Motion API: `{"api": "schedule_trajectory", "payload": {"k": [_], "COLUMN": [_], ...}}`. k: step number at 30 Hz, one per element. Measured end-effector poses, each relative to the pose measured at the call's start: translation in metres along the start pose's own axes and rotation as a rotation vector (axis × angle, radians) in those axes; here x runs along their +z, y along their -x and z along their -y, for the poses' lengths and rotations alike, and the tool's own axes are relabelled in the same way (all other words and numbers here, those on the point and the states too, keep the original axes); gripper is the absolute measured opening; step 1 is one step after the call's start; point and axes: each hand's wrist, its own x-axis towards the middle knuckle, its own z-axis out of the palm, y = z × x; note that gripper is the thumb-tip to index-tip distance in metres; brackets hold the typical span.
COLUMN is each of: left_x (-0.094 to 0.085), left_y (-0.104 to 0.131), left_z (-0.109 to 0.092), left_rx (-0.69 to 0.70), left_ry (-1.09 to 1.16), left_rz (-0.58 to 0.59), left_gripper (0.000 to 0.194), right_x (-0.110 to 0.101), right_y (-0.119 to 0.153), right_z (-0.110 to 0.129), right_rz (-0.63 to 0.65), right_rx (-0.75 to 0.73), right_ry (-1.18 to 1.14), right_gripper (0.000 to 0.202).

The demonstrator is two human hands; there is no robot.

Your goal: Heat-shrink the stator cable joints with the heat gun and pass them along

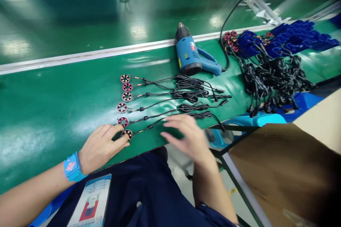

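Several small ring-shaped coil stators, each on a black cable, lie in a column on the green bench. My left hand, with a blue wrist strap, has its fingertips closed around the nearest stator, which still rests on the bench. Just beyond it lies a stator with red windings, close to my fingers. My right hand hovers at the bench edge, thumb and fingers apart and slightly blurred, holding nothing. Near its fingertips runs the nearest stator's cable, its coiled bundle partly behind the hand.
A blue heat gun stands nozzle-up behind the cables, its cord trailing back right. At the right are a heap of black cables and several dark-blue parts. A cardboard box and a light-blue stool flank the bench's right front.
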Motion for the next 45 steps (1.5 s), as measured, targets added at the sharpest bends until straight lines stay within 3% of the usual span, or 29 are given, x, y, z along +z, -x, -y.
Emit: {"api": "schedule_trajectory", "payload": {"k": [3,6,10,19,22,27,41,45], "left_x": [-0.001,-0.003,-0.006,-0.004,-0.004,-0.004,-0.005,-0.005], "left_y": [-0.002,-0.002,-0.002,0.000,0.001,0.000,0.000,-0.001], "left_z": [0.002,0.008,0.016,0.019,0.019,0.019,0.019,0.019], "left_rx": [0.009,0.020,0.031,0.055,0.055,0.054,0.057,0.054], "left_ry": [0.003,-0.010,0.001,0.053,0.064,0.075,0.086,0.091], "left_rz": [0.002,0.014,0.024,0.003,-0.004,-0.004,-0.003,0.001], "left_gripper": [0.018,0.021,0.022,0.015,0.014,0.013,0.013,0.012], "right_x": [0.044,0.064,0.061,0.055,0.054,0.053,0.058,0.056], "right_y": [-0.015,-0.021,-0.021,-0.029,-0.031,-0.032,-0.036,-0.036], "right_z": [0.016,0.014,0.010,0.029,0.034,0.036,0.039,0.039], "right_rz": [0.091,0.085,0.163,0.262,0.298,0.304,0.292,0.299], "right_rx": [-0.149,-0.142,-0.112,0.108,0.143,0.174,0.203,0.204], "right_ry": [-0.140,-0.251,-0.370,-0.330,-0.307,-0.298,-0.273,-0.257], "right_gripper": [0.023,0.017,0.021,0.023,0.015,0.004,0.011,0.022]}}
